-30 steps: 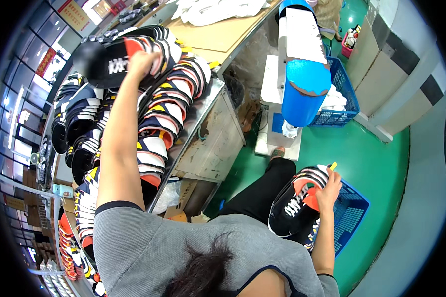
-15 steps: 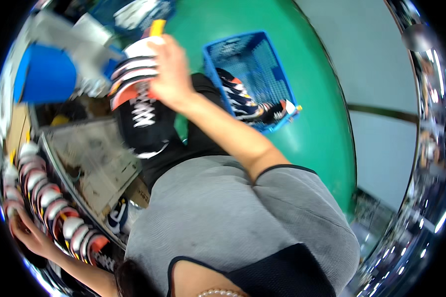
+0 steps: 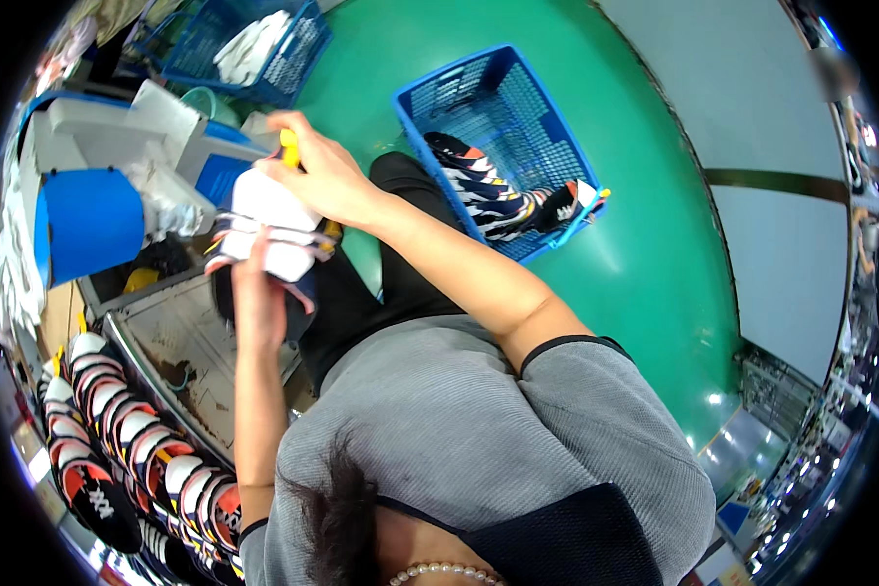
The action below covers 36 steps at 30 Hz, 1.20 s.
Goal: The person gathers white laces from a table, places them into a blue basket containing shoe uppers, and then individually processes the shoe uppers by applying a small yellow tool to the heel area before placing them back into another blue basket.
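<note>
Over my lap, a small nested stack of shoe uppers (image 3: 278,217), white inside with dark navy and coral edges, is between my hands. My right hand (image 3: 330,181) grips its far end beside a yellow tab (image 3: 289,146). From the near side, my left hand (image 3: 258,298) is closed around the stack, a finger laid up across the white linings; its other fingers are partly hidden and blurred. To the left, rows of nested shoe uppers (image 3: 132,410) lie beside the worn metal tabletop (image 3: 205,347), with a black laced one at a row's near end.
A blue plastic basket (image 3: 557,127) with more uppers along its left side stands on the green floor (image 3: 635,264). Farther off at left is another blue basket (image 3: 298,73) holding white cloth. A blue and white machine (image 3: 93,225) borders the tabletop, and pale panels (image 3: 781,264) stand at right.
My left hand has left the rows of uppers and come to the stack over my lap. The stack has turned, now showing its white linings, and my right hand still grips its far end.
</note>
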Motion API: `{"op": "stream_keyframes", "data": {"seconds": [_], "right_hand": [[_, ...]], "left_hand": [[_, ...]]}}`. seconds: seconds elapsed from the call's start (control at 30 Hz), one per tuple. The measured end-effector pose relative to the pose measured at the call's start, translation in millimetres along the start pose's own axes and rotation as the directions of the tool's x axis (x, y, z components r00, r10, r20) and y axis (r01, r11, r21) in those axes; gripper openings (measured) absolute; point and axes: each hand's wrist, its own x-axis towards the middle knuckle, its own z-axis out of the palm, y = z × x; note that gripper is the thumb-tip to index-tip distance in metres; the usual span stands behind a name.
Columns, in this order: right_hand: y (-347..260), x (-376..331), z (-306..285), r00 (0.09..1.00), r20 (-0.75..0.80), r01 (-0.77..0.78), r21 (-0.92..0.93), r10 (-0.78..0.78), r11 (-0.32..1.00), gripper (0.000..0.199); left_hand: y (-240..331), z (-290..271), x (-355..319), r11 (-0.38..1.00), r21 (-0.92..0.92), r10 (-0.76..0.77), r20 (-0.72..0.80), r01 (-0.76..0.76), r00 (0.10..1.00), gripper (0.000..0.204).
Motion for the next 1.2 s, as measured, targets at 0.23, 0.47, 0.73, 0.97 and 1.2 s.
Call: {"op": "stream_keyframes", "data": {"seconds": [0.23,0.47,0.73,0.97,1.2], "right_hand": [[35.4,30.6,-26.7,0.924,-0.063,-0.318,0.416,0.376,0.852,0.016],[0.6,40.2,88.0,0.862,0.504,0.102,-0.273,0.052,0.957,0.056],[-14.1,66.8,145.7,0.840,0.542,0.193,-0.348,0.029,0.917,0.045],[33.2,117.8,161.5,0.719,0.684,-0.171,-0.004,0.127,0.985,0.020],[18.8,109.7,148.4,0.702,0.711,-0.036,-0.030,0.047,0.999,0.037]], "left_hand": [[9.8,-59.4,-4.1,0.979,-0.195,0.060,-0.023,-0.064,0.998,0.042],[20.9,-100.6,20.4,0.965,-0.125,0.184,-0.307,-0.231,0.934,0.040],[20.0,-138.5,44.9,0.947,-0.004,0.295,-0.379,-0.320,0.877,0.033],[22.7,-157.6,73.9,0.908,-0.118,0.329,-0.396,-0.403,0.857,0.039],[31.3,-157.5,79.6,0.934,-0.062,0.304,-0.381,-0.352,0.873,0.033]]}}
